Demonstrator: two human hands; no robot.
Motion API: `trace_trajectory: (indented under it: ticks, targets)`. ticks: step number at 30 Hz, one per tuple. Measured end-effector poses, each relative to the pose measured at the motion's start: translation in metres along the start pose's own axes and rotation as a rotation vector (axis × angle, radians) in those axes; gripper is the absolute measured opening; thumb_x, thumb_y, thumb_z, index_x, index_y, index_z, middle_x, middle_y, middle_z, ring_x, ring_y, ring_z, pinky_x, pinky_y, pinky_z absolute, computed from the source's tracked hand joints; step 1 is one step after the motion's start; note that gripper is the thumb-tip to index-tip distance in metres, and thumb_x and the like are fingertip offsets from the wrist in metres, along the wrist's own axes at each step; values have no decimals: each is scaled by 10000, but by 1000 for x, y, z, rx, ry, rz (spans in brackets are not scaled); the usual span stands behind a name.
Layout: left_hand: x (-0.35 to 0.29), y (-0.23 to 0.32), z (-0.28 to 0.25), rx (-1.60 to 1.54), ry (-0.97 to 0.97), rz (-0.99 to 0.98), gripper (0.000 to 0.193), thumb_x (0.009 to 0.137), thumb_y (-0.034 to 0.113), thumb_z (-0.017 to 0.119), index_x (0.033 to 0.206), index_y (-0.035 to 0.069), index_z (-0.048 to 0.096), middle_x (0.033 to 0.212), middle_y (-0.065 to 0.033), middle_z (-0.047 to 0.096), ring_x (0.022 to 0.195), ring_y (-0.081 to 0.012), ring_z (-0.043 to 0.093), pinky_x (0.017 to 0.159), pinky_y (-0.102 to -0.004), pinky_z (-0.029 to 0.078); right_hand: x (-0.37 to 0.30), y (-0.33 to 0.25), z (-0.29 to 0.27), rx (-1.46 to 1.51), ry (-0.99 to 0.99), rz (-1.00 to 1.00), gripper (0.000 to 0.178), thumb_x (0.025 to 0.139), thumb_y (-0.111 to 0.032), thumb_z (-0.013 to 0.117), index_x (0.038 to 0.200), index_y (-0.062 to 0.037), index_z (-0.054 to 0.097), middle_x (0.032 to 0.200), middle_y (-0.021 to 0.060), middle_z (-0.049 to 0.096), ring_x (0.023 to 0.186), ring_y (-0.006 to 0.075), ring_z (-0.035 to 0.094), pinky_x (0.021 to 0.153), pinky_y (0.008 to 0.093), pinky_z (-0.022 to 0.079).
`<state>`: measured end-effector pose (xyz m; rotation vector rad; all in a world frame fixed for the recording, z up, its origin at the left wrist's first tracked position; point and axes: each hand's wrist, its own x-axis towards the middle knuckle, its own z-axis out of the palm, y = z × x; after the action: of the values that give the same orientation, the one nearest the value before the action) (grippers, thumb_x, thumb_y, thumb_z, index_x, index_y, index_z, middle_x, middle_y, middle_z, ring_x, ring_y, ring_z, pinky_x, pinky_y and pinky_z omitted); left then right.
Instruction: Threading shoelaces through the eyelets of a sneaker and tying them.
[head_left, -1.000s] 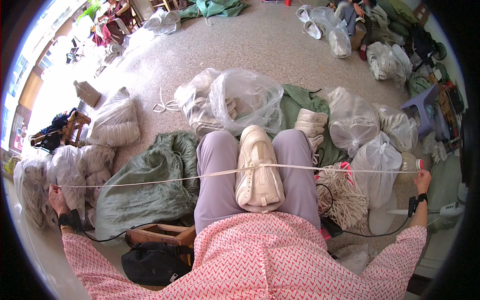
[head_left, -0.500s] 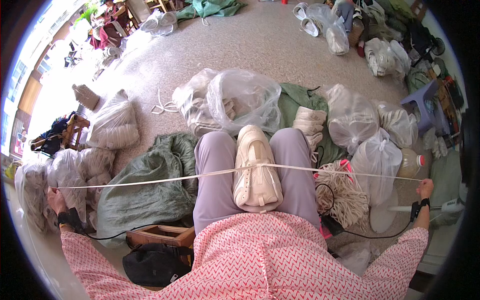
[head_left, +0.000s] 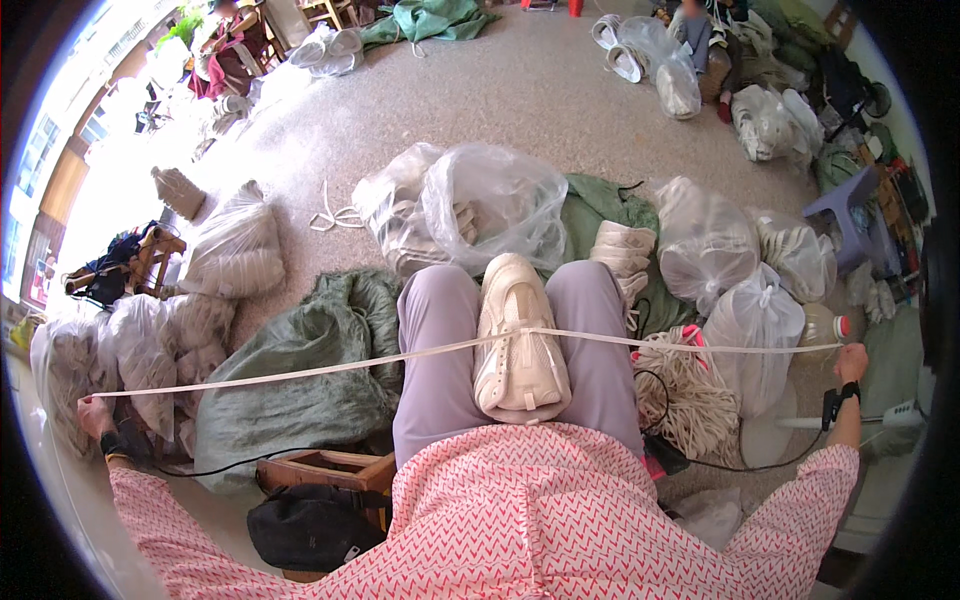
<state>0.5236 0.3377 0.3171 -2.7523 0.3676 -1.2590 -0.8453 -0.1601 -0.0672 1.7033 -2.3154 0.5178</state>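
A cream sneaker (head_left: 522, 372) lies between my thighs, its toe pointing away from me. One long off-white shoelace (head_left: 290, 376) runs through eyelets near the toe end of its opening and stretches out to both sides. At the far left my left hand (head_left: 97, 415) is closed, pinching one end of the lace. Out to the right, my right hand (head_left: 851, 362) is closed around the other end. Both lengths look nearly taut and pass over my knees. The upper eyelets on the shoe's left side show no lace.
A bundle of cream laces (head_left: 682, 395) lies right of my knees. Clear bags (head_left: 495, 200) of shoe parts surround me, with a green sack (head_left: 300, 365) at left. Stacked shoe uppers (head_left: 622, 262) stand beyond my right knee. Another person (head_left: 690, 35) sits at the far right.
My left hand has moved slightly outward and down, drawing the lace further left. The right hand has shifted little. The whole view has tilted slightly.
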Motion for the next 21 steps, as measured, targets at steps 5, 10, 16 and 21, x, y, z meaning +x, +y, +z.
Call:
trace_trajectory:
  ticks: [5,10,16,21]
  targets:
    - [-153,-20,53,-225,-277,-119,330,920,326,643,1067,46,737,1050,-201,751,1017,-390,705,894,-461,523,152,-81,-67,56,-113,-37,116,918,-127,678,939,-14,666,600,102,635,481,230,655,453,398,501]
    - [-172,131,109,-1071,-832,-12,133,893,112,698,930,-14,714,718,-69,674,606,-159,632,547,-326,489,94,-11,-71,471,-89,413,95,970,-155,672,972,-65,703,657,5,615,493,142,570,439,311,450]
    - [-345,272,-78,-883,-1865,431,142,925,122,731,892,-15,716,765,-18,680,692,-95,621,629,-256,498,-104,-317,-41,1137,-1236,277,152,963,-130,725,1049,-4,732,883,53,718,770,131,679,736,291,572]
    - [-403,342,-158,-1144,-2176,643,155,976,133,702,904,-2,676,784,3,646,731,-73,587,641,-241,475,-192,-479,-127,1145,-1456,13,173,1008,-93,660,1082,43,736,957,59,707,753,118,668,694,257,555]
